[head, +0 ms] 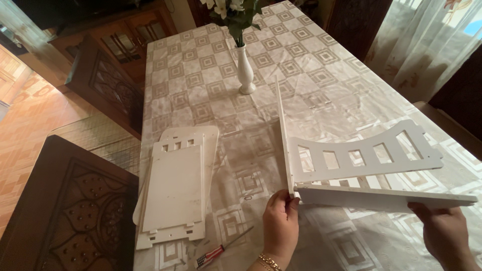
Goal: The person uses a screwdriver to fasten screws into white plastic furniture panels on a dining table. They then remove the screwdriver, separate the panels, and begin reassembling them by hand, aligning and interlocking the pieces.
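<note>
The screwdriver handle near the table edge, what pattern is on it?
The screwdriver handle has a stars-and-stripes flag pattern in red, white and blue, seen in the head view.

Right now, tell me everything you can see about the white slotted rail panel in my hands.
The white flat rail panel with rectangular cut-outs looks like painted board. It has a curved top edge, five slots and notched ends. It stands on edge above the patterned tablecloth, joined to a long white side board at its left end and a white shelf board along its bottom. The left hand grips the corner joint; the right hand supports the shelf board underneath.
</note>
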